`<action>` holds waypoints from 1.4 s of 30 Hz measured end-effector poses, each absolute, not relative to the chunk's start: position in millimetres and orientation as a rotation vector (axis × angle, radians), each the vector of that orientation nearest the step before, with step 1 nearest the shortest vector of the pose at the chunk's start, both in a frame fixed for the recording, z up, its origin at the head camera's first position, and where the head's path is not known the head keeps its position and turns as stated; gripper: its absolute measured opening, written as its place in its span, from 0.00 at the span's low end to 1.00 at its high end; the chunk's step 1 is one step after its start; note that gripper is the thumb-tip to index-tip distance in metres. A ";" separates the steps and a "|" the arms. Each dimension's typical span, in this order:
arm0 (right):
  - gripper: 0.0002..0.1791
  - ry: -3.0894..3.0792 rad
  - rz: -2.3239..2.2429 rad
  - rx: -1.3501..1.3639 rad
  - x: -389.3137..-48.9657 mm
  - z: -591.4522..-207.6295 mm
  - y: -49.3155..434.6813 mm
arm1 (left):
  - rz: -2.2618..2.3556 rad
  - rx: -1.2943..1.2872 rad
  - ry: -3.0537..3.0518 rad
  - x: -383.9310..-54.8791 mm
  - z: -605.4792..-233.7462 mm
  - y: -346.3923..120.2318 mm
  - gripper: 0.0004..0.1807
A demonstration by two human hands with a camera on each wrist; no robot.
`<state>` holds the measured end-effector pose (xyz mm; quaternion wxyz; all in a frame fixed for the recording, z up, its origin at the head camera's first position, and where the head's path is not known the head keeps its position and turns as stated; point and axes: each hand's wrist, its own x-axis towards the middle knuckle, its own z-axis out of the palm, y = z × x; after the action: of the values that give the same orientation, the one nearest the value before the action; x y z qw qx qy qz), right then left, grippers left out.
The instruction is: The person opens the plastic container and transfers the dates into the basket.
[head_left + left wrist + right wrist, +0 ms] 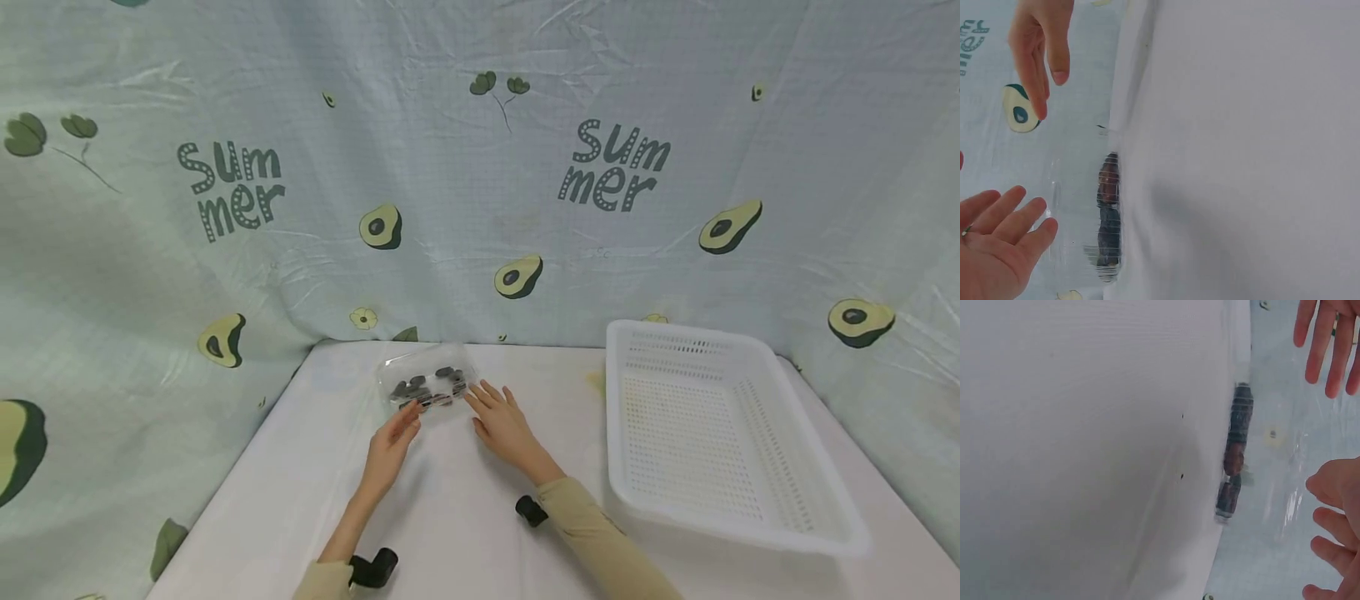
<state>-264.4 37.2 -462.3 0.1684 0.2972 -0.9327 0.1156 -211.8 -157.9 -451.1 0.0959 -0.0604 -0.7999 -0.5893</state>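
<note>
A clear plastic box (390, 367) sits toward the back of the white table, with several small dark oval pieces (416, 387) lying along its bottom. Through its ribbed side in the wrist views, the pieces look wrinkled and reddish-brown, much like dried dates (1109, 212). My left hand (392, 442) is at the box's near left, fingers extended and a ring on one finger. At the near right corner, my right hand (504, 425) has its fingers spread toward the box. Neither hand grips anything; the right wrist view shows both the right hand (1341, 519) and the left hand (1332, 344) apart from the box.
A large white perforated plastic basket (738, 533) stands on the right side of the table (465, 517). Behind and beside the table hangs a pale cloth (450, 167) printed with avocados and lettering. Black wrist devices (375, 568) sit at both forearms.
</note>
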 end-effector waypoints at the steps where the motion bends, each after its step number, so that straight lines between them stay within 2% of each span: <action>1: 0.23 -2.635 0.334 0.858 -266.0 -462.5 35.6 | -1.822 -0.132 -2.334 -212.7 -449.6 -158.8 0.23; 10: 0.18 -2.395 0.350 0.934 -277.4 -463.4 25.5 | -2.303 0.332 -1.957 -217.7 -435.0 -168.9 0.23; 17: 0.14 -2.281 0.409 0.985 -285.0 -461.5 10.3 | -2.450 0.599 -1.686 -222.2 -433.3 -175.5 0.20; 24: 0.10 -2.226 0.357 1.064 -289.7 -463.3 -12.9 | -2.518 0.757 -1.656 -228.5 -443.1 -179.6 0.27; 28: 0.09 -2.194 0.365 1.109 -290.6 -465.7 -25.8 | -2.619 0.779 -1.555 -234.0 -452.0 -181.5 0.21; 31: 0.08 -2.186 0.349 1.124 -290.3 -467.8 -33.7 | -2.766 0.688 -1.399 -246.8 -473.1 -190.3 0.15; 36: 0.08 -2.206 0.293 1.147 -289.2 -470.3 -43.5 | -2.964 0.457 -1.180 -299.4 -565.0 -223.4 0.11; 38: 0.09 -2.213 0.264 1.163 -289.0 -471.3 -46.5 | -2.926 0.491 -1.229 -314.9 -590.3 -230.0 0.12; 39: 0.09 -2.217 0.250 1.171 -289.1 -471.9 -47.9 | -2.913 0.498 -1.245 -308.5 -578.9 -226.8 0.12; 42: 0.09 -2.236 0.221 1.182 -289.5 -473.6 -51.9 | -2.884 0.495 -1.270 -311.7 -580.9 -227.9 0.12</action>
<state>-289.5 -51.9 -473.6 0.2970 0.4446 -0.8410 0.0830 -311.7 -227.9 -580.9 -0.0241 0.1550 -0.3982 -0.9038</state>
